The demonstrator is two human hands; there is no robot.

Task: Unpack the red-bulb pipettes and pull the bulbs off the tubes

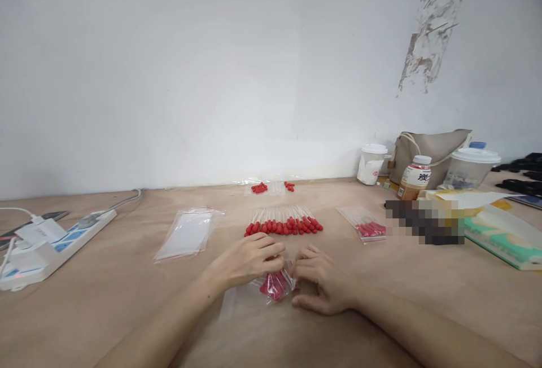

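Note:
My left hand point(248, 259) and my right hand point(320, 281) both pinch a small clear plastic bag point(274, 285) that holds red-capped droppers, low on the table in front of me. Just beyond my hands lies a row of several droppers with red bulbs point(283, 224), laid side by side. A stack of empty clear bags point(188, 232) lies to the left. A filled bag of red droppers point(367, 226) lies to the right. A few more red-capped pieces point(259, 188) rest near the wall.
A white power strip point(55, 244) with plugs and cables sits at the left edge. At the back right stand a paper cup point(371, 163), a drink bottle point(415, 178), a beige bag point(432, 150) and a lidded tub point(472, 167). A tissue pack point(503, 235) lies at the right.

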